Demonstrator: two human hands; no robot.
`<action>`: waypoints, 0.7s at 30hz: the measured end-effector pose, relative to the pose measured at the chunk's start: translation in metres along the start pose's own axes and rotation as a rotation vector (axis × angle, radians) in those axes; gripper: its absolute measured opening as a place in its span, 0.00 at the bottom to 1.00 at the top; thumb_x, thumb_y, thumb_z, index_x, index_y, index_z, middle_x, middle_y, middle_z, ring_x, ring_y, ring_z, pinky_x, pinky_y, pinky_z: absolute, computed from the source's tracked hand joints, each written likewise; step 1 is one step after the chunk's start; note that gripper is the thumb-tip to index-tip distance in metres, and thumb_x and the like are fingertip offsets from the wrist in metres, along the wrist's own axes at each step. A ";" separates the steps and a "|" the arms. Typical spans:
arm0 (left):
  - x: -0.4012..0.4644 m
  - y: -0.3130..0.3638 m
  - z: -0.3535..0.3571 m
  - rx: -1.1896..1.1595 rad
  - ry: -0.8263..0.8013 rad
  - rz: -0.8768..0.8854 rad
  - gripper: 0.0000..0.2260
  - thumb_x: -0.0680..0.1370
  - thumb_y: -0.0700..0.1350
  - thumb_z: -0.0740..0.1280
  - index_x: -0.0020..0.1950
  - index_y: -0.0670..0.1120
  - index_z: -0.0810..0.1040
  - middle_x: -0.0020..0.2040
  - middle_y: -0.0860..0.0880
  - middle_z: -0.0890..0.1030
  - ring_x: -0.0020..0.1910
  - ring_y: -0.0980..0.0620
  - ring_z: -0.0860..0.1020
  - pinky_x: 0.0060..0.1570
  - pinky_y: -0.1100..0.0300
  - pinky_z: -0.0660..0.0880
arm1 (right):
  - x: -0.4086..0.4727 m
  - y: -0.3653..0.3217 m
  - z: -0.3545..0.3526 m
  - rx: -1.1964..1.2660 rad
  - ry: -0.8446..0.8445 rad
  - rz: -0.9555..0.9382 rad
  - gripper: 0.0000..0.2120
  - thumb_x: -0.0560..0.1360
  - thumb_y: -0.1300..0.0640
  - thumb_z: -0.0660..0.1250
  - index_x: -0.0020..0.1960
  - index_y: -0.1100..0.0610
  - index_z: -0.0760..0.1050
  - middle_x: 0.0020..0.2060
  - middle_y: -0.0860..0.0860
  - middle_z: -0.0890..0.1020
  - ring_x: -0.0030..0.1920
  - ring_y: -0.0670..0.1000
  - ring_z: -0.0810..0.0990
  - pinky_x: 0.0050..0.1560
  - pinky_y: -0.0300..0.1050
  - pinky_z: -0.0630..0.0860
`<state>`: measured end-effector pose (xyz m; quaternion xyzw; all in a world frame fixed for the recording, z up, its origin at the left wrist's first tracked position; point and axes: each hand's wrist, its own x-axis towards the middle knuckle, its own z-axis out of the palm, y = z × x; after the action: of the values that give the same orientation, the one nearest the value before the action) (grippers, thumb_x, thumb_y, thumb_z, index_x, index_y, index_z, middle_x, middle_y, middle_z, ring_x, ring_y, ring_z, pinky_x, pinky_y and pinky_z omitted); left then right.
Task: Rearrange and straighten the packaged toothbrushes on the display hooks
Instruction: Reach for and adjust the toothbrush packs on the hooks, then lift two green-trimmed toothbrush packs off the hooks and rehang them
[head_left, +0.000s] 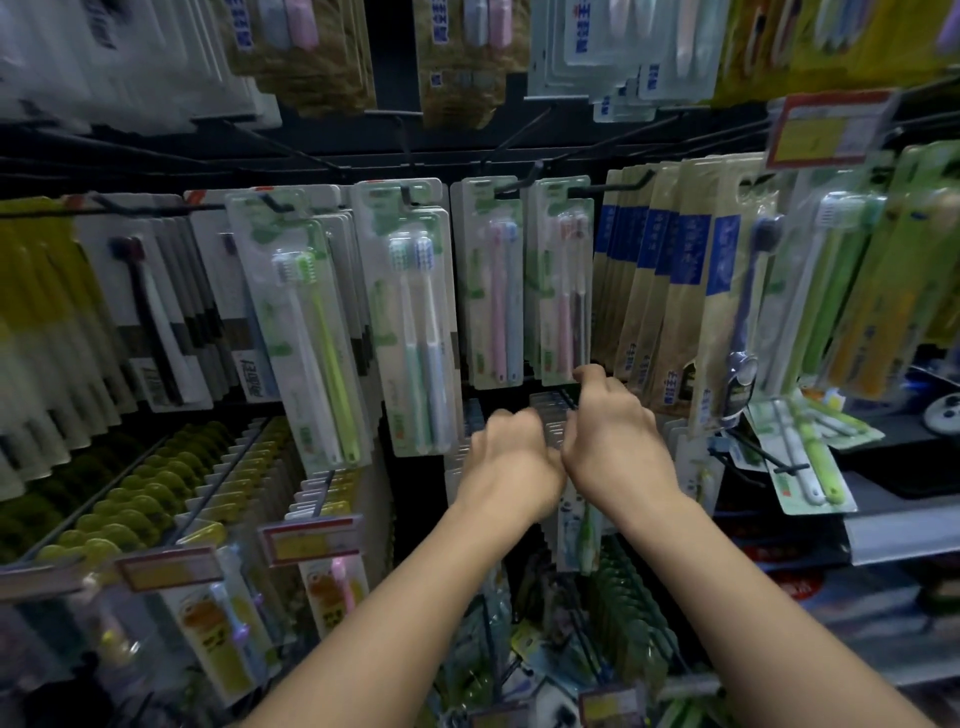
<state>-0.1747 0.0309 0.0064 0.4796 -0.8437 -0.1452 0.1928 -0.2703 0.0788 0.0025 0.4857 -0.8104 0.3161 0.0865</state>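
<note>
Both hands, left (511, 452) and right (613, 431), worked in a narrow dark gap (470, 410) below 2 pink-brush blister packs (563, 291), hemmed in by a tilted green-and-white pack (311, 332), tan-and-blue card packs (670, 291) and black wire hooks (748, 452).

The 1 head-worn view looks forward and slightly down at a display wall (395, 156) of hooked toothbrush packs (415, 312), close enough that both forearms reach it. Wide-angle bending curves the wall's left and right edges.
</note>
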 end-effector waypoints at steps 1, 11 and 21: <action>-0.004 -0.001 0.000 0.011 0.003 0.031 0.13 0.83 0.48 0.64 0.66 0.47 0.78 0.64 0.44 0.75 0.65 0.40 0.76 0.54 0.49 0.76 | -0.002 0.001 0.000 -0.003 0.014 -0.009 0.22 0.80 0.57 0.66 0.72 0.57 0.66 0.63 0.59 0.77 0.61 0.65 0.78 0.54 0.56 0.76; -0.038 -0.028 -0.011 -0.064 0.182 0.313 0.11 0.80 0.46 0.64 0.59 0.47 0.82 0.56 0.48 0.80 0.56 0.44 0.81 0.55 0.46 0.80 | -0.021 -0.003 0.002 -0.044 0.124 -0.071 0.13 0.82 0.55 0.63 0.66 0.56 0.72 0.59 0.56 0.79 0.56 0.61 0.81 0.49 0.53 0.76; -0.057 -0.065 -0.030 -0.116 0.374 0.370 0.07 0.78 0.46 0.66 0.53 0.50 0.83 0.48 0.54 0.81 0.47 0.51 0.80 0.49 0.52 0.79 | -0.032 -0.019 0.011 0.053 0.186 -0.130 0.14 0.81 0.53 0.67 0.65 0.55 0.76 0.57 0.53 0.79 0.54 0.57 0.81 0.48 0.48 0.73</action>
<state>-0.0852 0.0458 -0.0062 0.3239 -0.8569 -0.0645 0.3958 -0.2358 0.0897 -0.0126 0.5079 -0.7569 0.3749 0.1690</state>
